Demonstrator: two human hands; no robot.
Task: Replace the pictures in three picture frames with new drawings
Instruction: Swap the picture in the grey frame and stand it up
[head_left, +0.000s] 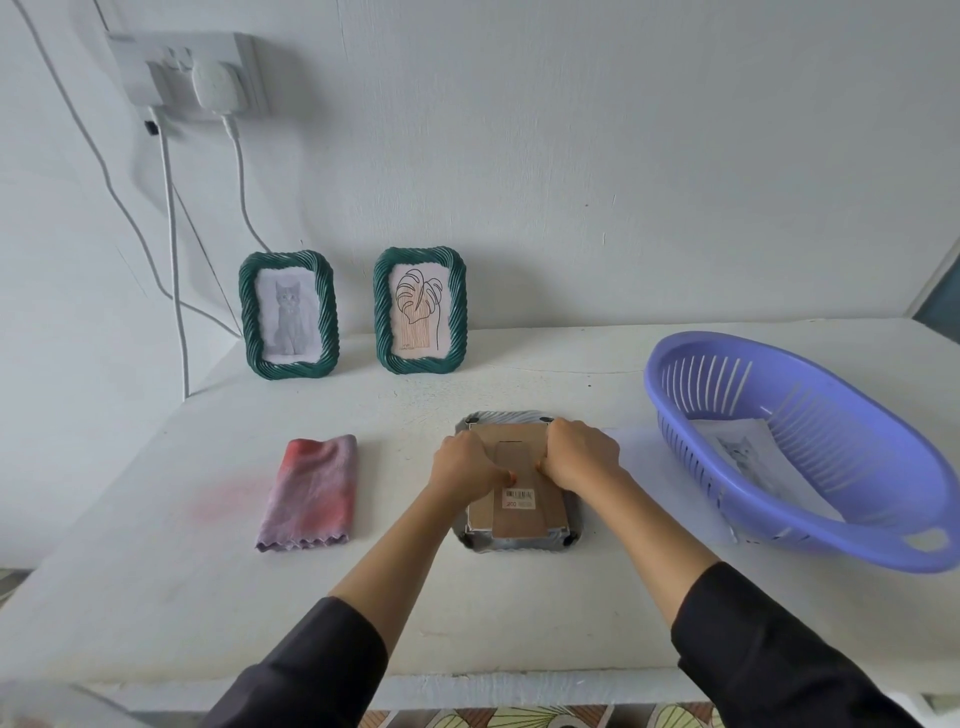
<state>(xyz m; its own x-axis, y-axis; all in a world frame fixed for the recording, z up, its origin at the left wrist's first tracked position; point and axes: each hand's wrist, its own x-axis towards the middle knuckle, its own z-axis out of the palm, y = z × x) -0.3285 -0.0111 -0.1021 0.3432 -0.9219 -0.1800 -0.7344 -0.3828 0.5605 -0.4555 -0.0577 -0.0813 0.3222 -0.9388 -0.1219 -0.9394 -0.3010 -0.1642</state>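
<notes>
A white desk (156, 597) stands against a plain white wall (623, 156); at upper left a wall socket (182, 67) carries a white plug (215, 85), and cables (174, 260) hang down past the desk's left end; a folded pink-and-purple cloth (314, 488) lies on the desk's left part, well apart from the hands. Behind it, at the wall, a green frame with a cat drawing (288, 314) stands upright; just to its right stands a second green frame with a leaf drawing (420, 310). At the desk's middle the third frame (519, 512) lies face down, its cardboard back and a barcode sticker (519, 497) showing; the left hand (465, 465) and right hand (579, 452), in dark sleeves, sit side by side on its upper half, fingers curled down onto its two sides, thumbs turned inward on the backing. At right a purple slotted basket (831, 431) holds a sheet with a cat drawing (748, 452).
</notes>
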